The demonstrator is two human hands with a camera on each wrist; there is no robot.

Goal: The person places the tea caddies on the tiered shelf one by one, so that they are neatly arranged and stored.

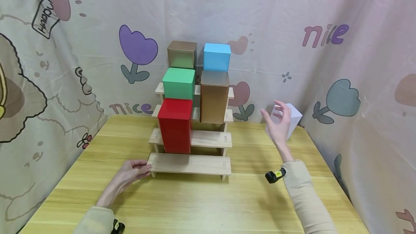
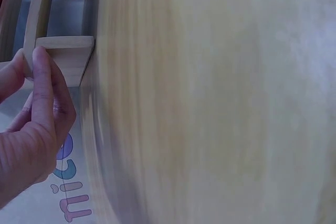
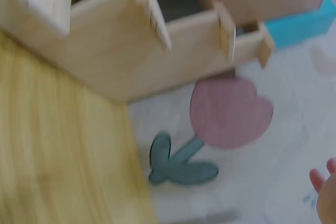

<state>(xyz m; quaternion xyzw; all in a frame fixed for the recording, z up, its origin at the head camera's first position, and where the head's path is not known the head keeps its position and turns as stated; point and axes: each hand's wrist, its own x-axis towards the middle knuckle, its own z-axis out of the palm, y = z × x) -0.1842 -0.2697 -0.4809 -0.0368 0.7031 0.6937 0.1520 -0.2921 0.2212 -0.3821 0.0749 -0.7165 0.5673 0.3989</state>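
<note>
A wooden stepped shelf [image 1: 190, 163] stands on the table. At its lowest board, my left hand [image 1: 130, 172] pinches the left end between thumb and fingers; the left wrist view shows the fingertips [image 2: 41, 59] on the board edge. Over the table's right side, my right hand [image 1: 280, 124] is raised with fingers spread and slightly bent, holding nothing. It overlaps a white box [image 1: 294, 120] in the head view. Only part of this hand [image 3: 328, 195] shows in the right wrist view.
Boxes stand on the shelf's tiers: red [image 1: 175, 127], green [image 1: 178, 84], brown [image 1: 214, 98], a bronze one [image 1: 182, 55] and a blue one [image 1: 217, 57] at the top. A printed cloth [image 1: 260, 6] hangs behind and beside the wooden table [image 1: 201, 208].
</note>
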